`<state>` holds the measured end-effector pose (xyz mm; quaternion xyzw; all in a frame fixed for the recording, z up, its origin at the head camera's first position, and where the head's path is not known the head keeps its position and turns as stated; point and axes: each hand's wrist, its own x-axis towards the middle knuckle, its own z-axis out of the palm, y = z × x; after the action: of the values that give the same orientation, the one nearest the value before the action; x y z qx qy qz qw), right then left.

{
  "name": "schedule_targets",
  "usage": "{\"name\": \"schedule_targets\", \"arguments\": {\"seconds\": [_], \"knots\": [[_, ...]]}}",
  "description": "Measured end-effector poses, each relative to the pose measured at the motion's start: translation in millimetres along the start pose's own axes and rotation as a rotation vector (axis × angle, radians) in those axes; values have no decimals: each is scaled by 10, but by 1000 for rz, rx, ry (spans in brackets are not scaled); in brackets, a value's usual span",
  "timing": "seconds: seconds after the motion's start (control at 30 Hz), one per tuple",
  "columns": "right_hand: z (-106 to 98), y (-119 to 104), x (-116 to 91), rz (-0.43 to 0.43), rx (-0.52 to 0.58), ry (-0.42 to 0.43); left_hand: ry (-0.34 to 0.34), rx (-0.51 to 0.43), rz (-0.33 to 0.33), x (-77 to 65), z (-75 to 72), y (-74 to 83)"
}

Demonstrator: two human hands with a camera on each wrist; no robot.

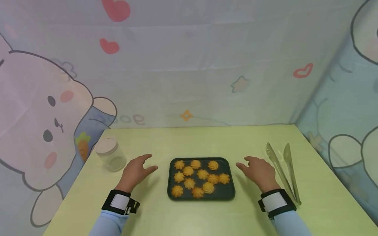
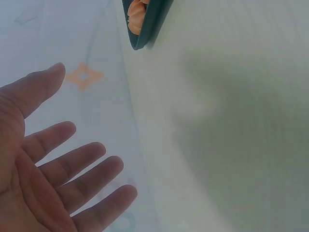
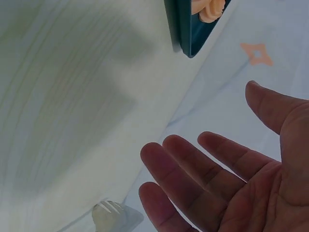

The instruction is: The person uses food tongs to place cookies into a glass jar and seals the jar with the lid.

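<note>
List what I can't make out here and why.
Left wrist view: most of the tray, cut off by the top edge.
Right wrist view: most of the tongs, cut off by the bottom edge.
Head view: undersides of the cookies, hidden by their tops; rest of the left sleeve and right sleeve, cut off below.

Tray (image 1: 231, 193), dark green; cookies (image 1: 202, 174), golden yellow to orange, with swirled ridges. Table (image 1: 192, 216), pale yellow-green. Jar (image 1: 115, 161), clear; its lid (image 1: 106, 146), whitish. Tongs (image 1: 278, 167), silvery. Sleeves (image 1: 107, 224), light blue; wristbands (image 1: 120, 201), black with white patches. Backdrop (image 1: 206, 65), pale grey-lilac, printed with red hearts (image 1: 109, 47).
</note>
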<state>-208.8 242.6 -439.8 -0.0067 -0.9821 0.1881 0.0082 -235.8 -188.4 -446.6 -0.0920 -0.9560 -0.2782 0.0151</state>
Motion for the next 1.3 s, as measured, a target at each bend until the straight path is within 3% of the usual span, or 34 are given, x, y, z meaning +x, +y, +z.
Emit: {"name": "schedule_targets", "arguments": {"seconds": [0.4,0.6,0.8,1.07,1.3], "knots": [[151,-42,-159,76,62,9,98,-148,-96,-169,9,-89],[206,-49,-182,102,74,15,210,-207,-153,-201,29,-107],[192,-38,-185,116,76,24,324,-245,-257,-222,25,-220],[181,-35,-182,129,85,5,341,-243,-440,-313,-51,-425],[187,-24,-196,129,93,20,402,-274,-576,-320,-96,-582]]}}
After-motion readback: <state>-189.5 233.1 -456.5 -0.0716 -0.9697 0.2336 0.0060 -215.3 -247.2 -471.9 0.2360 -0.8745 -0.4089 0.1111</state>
